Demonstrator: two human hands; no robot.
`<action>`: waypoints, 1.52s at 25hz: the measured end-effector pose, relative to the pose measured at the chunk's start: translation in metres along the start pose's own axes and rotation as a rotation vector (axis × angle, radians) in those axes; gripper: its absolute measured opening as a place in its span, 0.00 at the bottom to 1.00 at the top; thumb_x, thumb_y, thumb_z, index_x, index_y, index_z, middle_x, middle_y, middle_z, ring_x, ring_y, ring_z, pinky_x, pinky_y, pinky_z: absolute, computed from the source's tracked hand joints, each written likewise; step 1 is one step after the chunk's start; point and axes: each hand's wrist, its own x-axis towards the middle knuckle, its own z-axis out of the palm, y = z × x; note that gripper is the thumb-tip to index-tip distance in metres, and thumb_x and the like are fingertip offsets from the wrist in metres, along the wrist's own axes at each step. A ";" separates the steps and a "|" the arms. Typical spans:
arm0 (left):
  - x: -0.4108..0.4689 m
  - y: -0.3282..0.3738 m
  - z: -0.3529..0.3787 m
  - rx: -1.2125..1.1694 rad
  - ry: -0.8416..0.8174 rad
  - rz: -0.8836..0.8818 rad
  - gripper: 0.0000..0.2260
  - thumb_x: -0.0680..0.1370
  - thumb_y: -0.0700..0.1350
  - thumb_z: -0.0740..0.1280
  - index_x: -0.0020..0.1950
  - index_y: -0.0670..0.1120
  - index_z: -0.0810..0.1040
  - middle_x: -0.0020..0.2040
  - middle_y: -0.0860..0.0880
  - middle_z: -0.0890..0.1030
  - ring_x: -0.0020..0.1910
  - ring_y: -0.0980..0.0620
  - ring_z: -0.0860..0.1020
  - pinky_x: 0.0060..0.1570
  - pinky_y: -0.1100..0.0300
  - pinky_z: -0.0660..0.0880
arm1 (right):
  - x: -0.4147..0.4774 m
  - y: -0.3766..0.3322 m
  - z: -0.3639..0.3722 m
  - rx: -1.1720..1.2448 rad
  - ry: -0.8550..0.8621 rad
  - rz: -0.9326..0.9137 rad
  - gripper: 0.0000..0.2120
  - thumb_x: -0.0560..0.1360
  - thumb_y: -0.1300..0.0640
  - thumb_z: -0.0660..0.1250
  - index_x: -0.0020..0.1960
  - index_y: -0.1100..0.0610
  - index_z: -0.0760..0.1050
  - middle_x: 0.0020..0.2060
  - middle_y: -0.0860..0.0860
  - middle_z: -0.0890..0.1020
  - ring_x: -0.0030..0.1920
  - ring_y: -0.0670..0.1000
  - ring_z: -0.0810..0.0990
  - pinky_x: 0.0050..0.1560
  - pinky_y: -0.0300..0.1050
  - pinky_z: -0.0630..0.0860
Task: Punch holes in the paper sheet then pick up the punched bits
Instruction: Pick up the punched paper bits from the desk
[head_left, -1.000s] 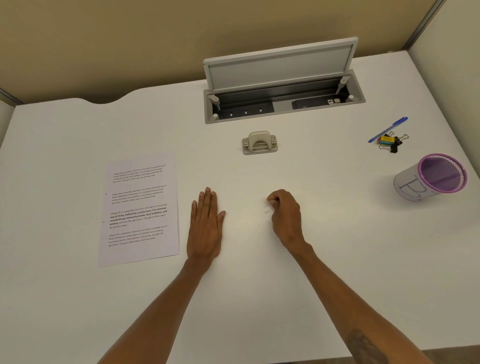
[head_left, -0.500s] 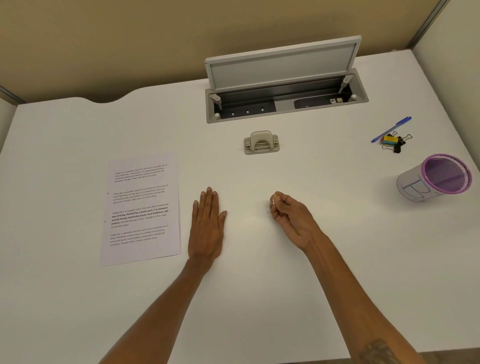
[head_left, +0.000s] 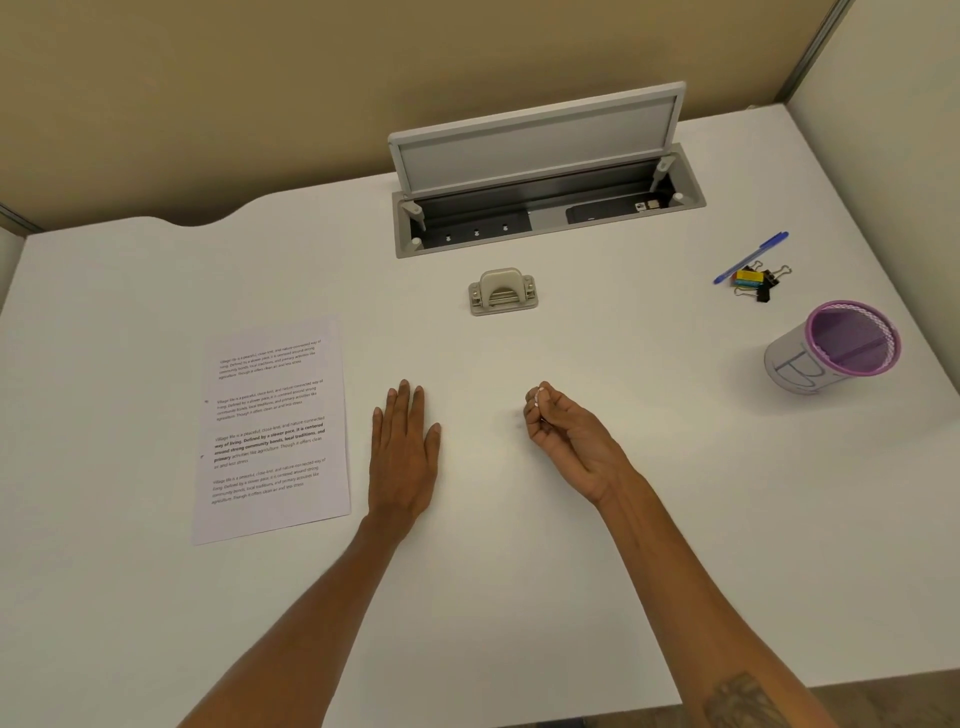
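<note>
Paper bits (head_left: 538, 397) are sitting pinched in my right hand (head_left: 569, 439); at nine o'clock my left hand (head_left: 402, 457) is lying straight-fingered.

R grip (head_left: 571, 441) flipped palm-up w/ bit (head_left: 538, 397).

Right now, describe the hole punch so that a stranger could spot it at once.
Find the open grey cable hatch set into the back of the white desk. Just in front of it, toward the person, sits the small beige hole punch. It is the only squat, domed thing there, unlike the flat printed paper sheet to its left.
</note>
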 end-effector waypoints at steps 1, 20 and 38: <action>0.001 0.004 -0.002 0.007 -0.010 0.002 0.26 0.85 0.48 0.55 0.81 0.44 0.53 0.82 0.47 0.51 0.81 0.49 0.47 0.80 0.49 0.45 | -0.002 -0.003 0.000 0.000 -0.002 -0.005 0.07 0.81 0.69 0.60 0.52 0.63 0.76 0.44 0.54 0.77 0.43 0.48 0.76 0.46 0.36 0.79; 0.014 0.055 0.000 0.131 -0.335 -0.177 0.32 0.84 0.58 0.48 0.81 0.47 0.36 0.81 0.48 0.35 0.80 0.41 0.37 0.76 0.36 0.42 | -0.073 -0.148 -0.020 0.267 -0.116 -0.303 0.08 0.82 0.65 0.58 0.51 0.62 0.76 0.43 0.53 0.78 0.44 0.46 0.75 0.47 0.34 0.78; 0.007 0.066 0.011 0.103 -0.259 -0.226 0.29 0.85 0.53 0.47 0.81 0.46 0.38 0.81 0.48 0.37 0.80 0.40 0.38 0.76 0.35 0.42 | -0.101 -0.252 -0.072 -1.440 0.958 -0.982 0.09 0.76 0.66 0.66 0.52 0.62 0.85 0.50 0.59 0.86 0.52 0.59 0.83 0.55 0.50 0.79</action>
